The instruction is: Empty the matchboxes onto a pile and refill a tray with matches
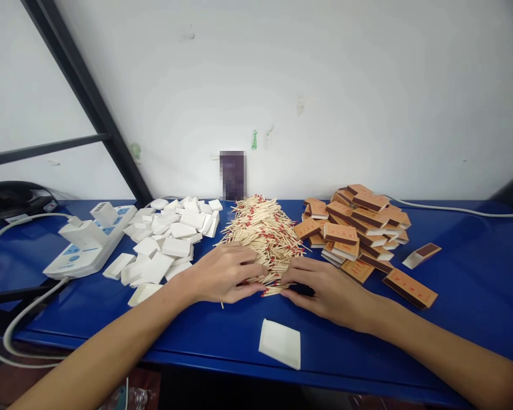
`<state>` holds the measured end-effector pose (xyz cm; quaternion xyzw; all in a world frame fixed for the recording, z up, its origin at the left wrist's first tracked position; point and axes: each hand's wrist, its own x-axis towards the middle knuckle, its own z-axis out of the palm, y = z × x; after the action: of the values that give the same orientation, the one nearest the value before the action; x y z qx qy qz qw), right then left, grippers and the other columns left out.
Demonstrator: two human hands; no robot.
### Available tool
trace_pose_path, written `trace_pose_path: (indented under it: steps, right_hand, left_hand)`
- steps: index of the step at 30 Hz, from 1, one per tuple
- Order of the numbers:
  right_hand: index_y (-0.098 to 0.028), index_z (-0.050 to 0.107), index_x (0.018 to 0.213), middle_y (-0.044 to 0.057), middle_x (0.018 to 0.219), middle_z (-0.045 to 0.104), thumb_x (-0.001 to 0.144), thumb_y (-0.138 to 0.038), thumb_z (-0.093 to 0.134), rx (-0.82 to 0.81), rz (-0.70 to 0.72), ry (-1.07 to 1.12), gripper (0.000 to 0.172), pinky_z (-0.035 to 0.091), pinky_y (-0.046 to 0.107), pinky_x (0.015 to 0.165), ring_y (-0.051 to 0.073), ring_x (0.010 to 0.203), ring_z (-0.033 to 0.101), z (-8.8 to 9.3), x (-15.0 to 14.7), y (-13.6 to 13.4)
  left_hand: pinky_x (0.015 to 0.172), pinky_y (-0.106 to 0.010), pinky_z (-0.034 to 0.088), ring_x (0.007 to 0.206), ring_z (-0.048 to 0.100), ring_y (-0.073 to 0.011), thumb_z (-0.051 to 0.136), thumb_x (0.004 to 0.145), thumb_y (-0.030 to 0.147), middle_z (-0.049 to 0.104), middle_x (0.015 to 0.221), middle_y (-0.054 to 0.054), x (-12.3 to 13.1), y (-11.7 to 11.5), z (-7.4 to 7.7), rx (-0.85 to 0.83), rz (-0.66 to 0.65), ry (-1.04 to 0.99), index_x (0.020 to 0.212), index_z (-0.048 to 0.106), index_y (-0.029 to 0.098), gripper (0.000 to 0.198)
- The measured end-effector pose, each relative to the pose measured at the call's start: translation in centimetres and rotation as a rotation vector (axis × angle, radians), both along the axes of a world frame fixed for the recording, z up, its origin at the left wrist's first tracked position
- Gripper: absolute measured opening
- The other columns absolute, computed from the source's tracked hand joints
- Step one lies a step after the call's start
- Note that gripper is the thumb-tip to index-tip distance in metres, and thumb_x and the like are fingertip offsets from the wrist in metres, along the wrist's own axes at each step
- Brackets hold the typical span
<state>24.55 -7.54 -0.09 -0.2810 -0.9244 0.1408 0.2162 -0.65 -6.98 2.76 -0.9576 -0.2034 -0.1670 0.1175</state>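
Observation:
A big heap of red-tipped matchsticks (265, 222) lies in the middle of the blue table. At the heap's front edge, my left hand (228, 273) and my right hand (318, 287) face each other with bent fingers. Between their thumbs and fingertips sits a small bundle of matches (273, 290), one end at each hand. Some fingertips are hidden by the matches and the hands themselves. Nearer to me, a single white matchbox tray (281, 344) lies on the table with its open side up.
Left of the heap is a pile of white matchbox trays (171, 230). Orange matchbox sleeves (359, 222) are stacked on the right, two lying apart. A power strip (89, 242) with plugs and cables occupies the left. A dark pixelated object (233, 175) leans against the wall.

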Motion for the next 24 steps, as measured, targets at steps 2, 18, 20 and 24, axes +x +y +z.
trace_pose_path:
  steps: [2,18,20,24]
  right_hand:
    - [-0.019,0.067,0.094,0.004,0.091,0.065,0.096,-0.024,0.052,0.000,0.008,0.004,0.015,0.049,0.028,0.074,0.015,0.083,0.061,0.0,0.1,-0.1]
    - [-0.018,0.063,0.085,0.004,0.084,0.062,0.092,-0.016,0.050,0.090,0.046,0.013,0.015,0.045,0.028,0.070,0.015,0.077,0.056,0.2,-0.4,-0.8]
    - [-0.019,0.063,0.084,0.004,0.083,0.062,0.091,-0.014,0.050,0.109,0.044,0.030,0.016,0.045,0.028,0.071,0.015,0.077,0.056,0.0,-0.6,-0.8]
    - [-0.019,0.061,0.081,0.003,0.085,0.064,0.088,-0.012,0.051,0.147,0.013,0.052,0.014,0.045,0.028,0.070,0.015,0.077,0.056,-0.3,-0.9,-1.0]
  left_hand:
    - [0.063,-0.029,0.041,0.067,0.055,-0.0141,0.053,0.094,0.038,0.061,0.076,-0.001,-0.2,-0.2,0.7,-0.043,0.020,-0.024,0.095,0.064,0.019,0.022]
    - [0.049,-0.025,0.023,0.050,0.041,-0.0097,0.079,0.069,0.058,0.045,0.052,0.007,-2.7,-0.8,4.0,-0.613,0.436,0.143,0.058,0.045,0.018,0.054]
    - [0.049,-0.025,0.023,0.049,0.038,-0.0091,0.073,0.075,0.061,0.041,0.051,0.007,-2.6,-0.4,4.8,-0.596,0.398,0.089,0.059,0.043,0.018,0.055]
    - [0.048,-0.023,0.028,0.048,0.040,-0.0093,0.051,0.094,0.053,0.045,0.055,0.007,-1.7,3.5,7.5,-0.558,0.302,-0.071,0.081,0.058,0.018,0.038]
